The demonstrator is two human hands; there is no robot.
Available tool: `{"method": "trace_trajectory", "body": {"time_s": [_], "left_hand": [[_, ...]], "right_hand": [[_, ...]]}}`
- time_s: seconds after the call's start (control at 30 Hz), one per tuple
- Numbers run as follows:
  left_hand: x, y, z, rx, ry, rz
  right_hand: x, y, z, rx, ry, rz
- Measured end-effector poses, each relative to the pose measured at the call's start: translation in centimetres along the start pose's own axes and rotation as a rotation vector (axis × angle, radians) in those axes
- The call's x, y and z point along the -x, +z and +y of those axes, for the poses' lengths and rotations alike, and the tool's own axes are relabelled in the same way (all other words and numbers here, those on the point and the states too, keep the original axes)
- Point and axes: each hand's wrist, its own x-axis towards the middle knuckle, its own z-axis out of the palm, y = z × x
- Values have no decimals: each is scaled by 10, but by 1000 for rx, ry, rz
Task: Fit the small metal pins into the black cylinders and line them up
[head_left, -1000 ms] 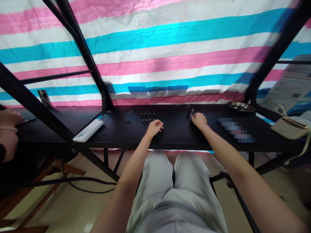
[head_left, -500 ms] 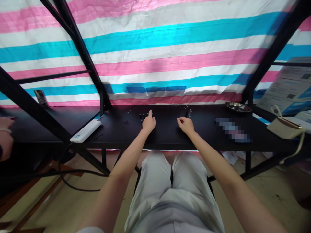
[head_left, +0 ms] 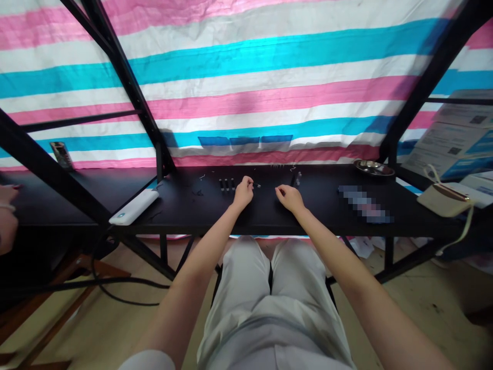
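My left hand (head_left: 244,191) rests on the black table (head_left: 269,213), its fingers pinched on a small dark piece (head_left: 256,185) that sticks out to the right. Just left of it stands a short row of small dark pieces (head_left: 227,184). My right hand (head_left: 289,197) lies a little to the right with its fingers curled closed; what they hold is too small to make out. Behind it, more small dark parts (head_left: 297,178) lie near the table's back edge.
A white power bank (head_left: 134,207) lies at the table's left front. A metal dish (head_left: 373,167) and a blurred flat object (head_left: 365,204) are to the right, a beige pouch (head_left: 443,200) farther right. Another person's hand (head_left: 6,218) shows at the far left. Black frame bars rise on both sides.
My right hand drew back left from the parts at the rear toward the centre. My left hand reached to the row of pieces and now pinches one beside it.
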Motion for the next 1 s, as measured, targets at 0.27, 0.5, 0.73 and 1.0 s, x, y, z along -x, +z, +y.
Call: {"method": "trace_trajectory", "body": {"time_s": [0.27, 0.5, 0.73, 1.0], "left_hand": [[15, 9, 6, 623, -186, -339], [19, 7, 5, 673, -167, -376], [19, 7, 4, 660, -178, -339], [20, 10, 3, 569, -172, -326]], "right_hand": [[4, 1, -9, 16, -245, -34], [4, 2, -11, 60, -279, -52], [5, 0, -10, 45, -271, -38], [6, -1, -10, 37, -285, -46]]}}
